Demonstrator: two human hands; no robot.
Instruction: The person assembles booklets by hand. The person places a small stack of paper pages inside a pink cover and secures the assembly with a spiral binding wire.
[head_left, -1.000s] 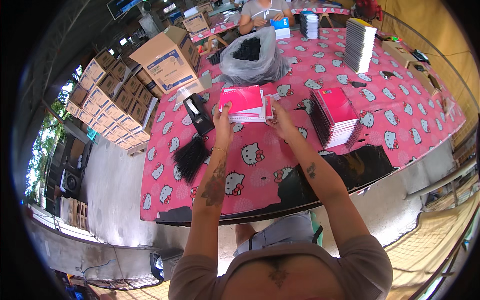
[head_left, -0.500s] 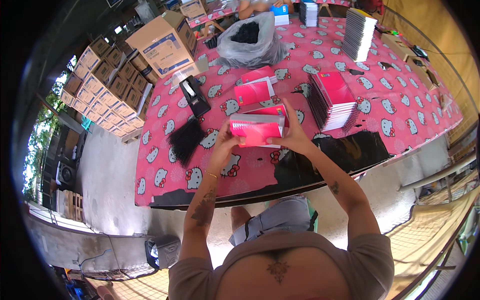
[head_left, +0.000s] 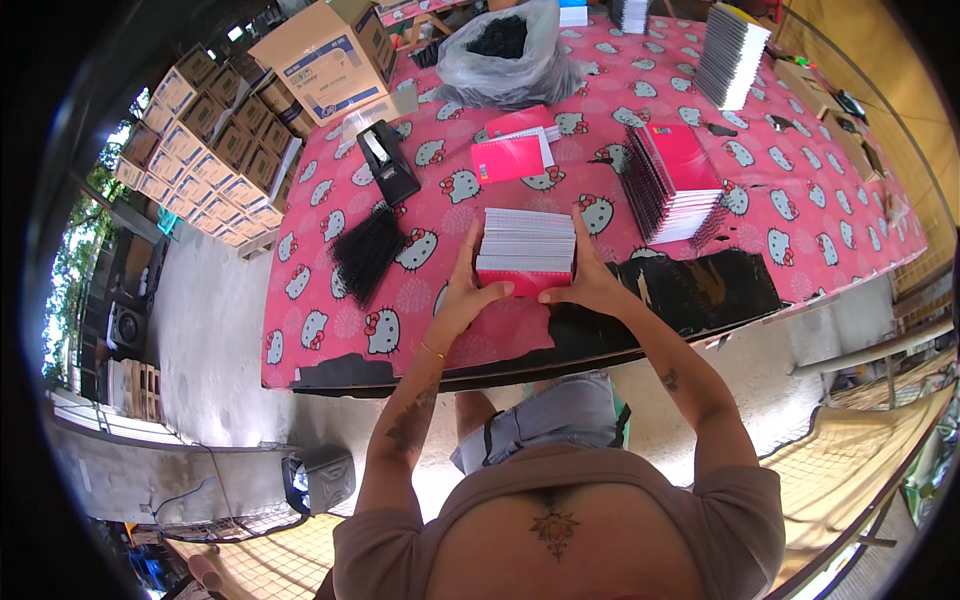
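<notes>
Between my two hands is a stack of pink-covered notebooks point(head_left: 527, 243), its white page edges facing up and a pink cover toward me. My left hand point(head_left: 470, 291) is closed on its left side, thumb along the front cover. On the other side my right hand point(head_left: 587, 277) grips it, thumb also on the front. Just beyond lie loose pink notebooks or covers point(head_left: 508, 160). To the right rises a pile of pink spiral notebooks point(head_left: 676, 180). Black spiral binding coils point(head_left: 367, 254) lie in a bunch to the left.
A black tape dispenser point(head_left: 389, 165) sits at the left of the patterned tablecloth point(head_left: 460, 345). Farther back are a plastic bag of black coils point(head_left: 508, 60), an open carton point(head_left: 330, 62) and a tall notebook stack point(head_left: 730, 58). Many small cartons point(head_left: 205, 160) are piled beyond the left edge.
The notebooks in my hands have been tipped from cover-up to page-edges-up and sit squared between my palms. My head view has shifted slightly.
</notes>
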